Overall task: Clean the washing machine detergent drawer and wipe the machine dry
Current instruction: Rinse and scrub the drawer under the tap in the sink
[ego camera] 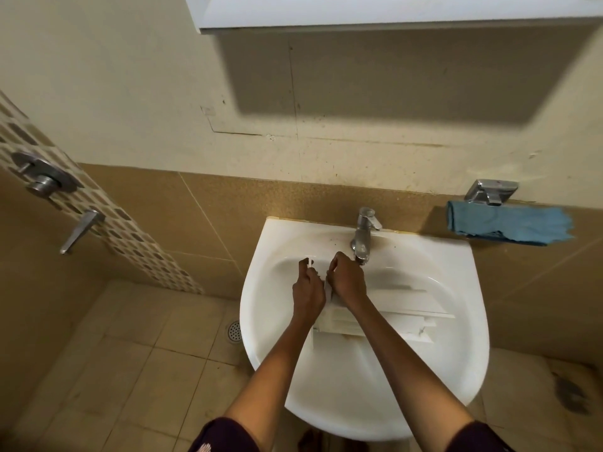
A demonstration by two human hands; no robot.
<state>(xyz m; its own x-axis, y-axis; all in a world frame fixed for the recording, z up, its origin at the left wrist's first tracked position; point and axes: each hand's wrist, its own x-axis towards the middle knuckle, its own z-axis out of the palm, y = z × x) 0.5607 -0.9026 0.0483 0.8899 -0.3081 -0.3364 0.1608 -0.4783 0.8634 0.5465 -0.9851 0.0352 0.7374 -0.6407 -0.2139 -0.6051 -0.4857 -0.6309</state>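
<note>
The white plastic detergent drawer (401,316) lies in the white sink (274,353), its long body running to the right. My left hand (308,290) holds a small white piece near the drawer's left end, fingers curled around it. My right hand (347,280) is closed on the drawer's left end, just below the tap (363,236). I cannot tell whether water is running. A blue cloth (509,225) hangs from a chrome wall holder at the right.
A white cabinet (391,11) hangs above the sink. Chrome shower controls (45,179) and a lever (81,230) sit on the tiled left wall. A floor drain (233,331) lies left of the sink on beige tiles.
</note>
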